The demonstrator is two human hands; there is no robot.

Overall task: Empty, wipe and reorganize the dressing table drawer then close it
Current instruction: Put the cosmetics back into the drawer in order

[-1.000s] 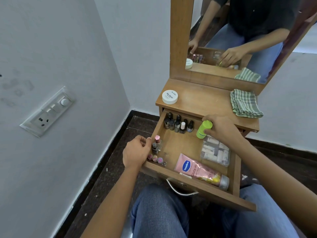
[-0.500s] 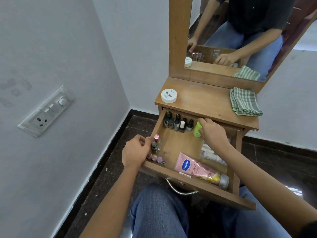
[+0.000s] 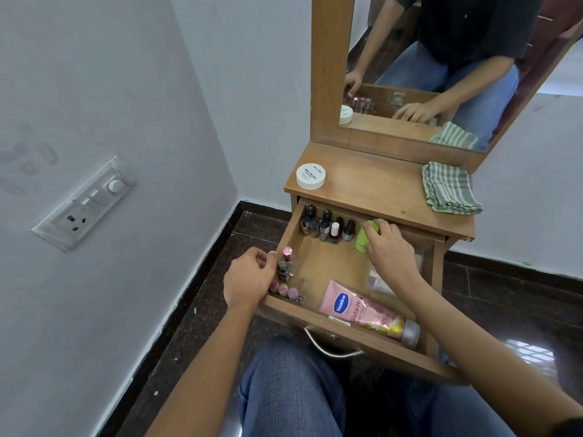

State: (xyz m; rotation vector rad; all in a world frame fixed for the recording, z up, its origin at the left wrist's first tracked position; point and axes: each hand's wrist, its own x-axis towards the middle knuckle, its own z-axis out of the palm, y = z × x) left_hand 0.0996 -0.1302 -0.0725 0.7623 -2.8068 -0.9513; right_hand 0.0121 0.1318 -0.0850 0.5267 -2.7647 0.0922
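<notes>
My right hand [image 3: 391, 247] grips the green bottle [image 3: 362, 239] upright at the back of the drawer [image 3: 331, 266], beside the nail polish bottles [image 3: 325, 228], to extend that row. My left hand [image 3: 249, 279] curls over the drawer's left wall to steady it.

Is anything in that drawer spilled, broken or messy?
Nothing looks spilled or broken. The nail polish bottles stand upright at the back of the drawer, and the right hand holds the green bottle beside them. Only the pink tube lies flat, slanted along the front.
</notes>
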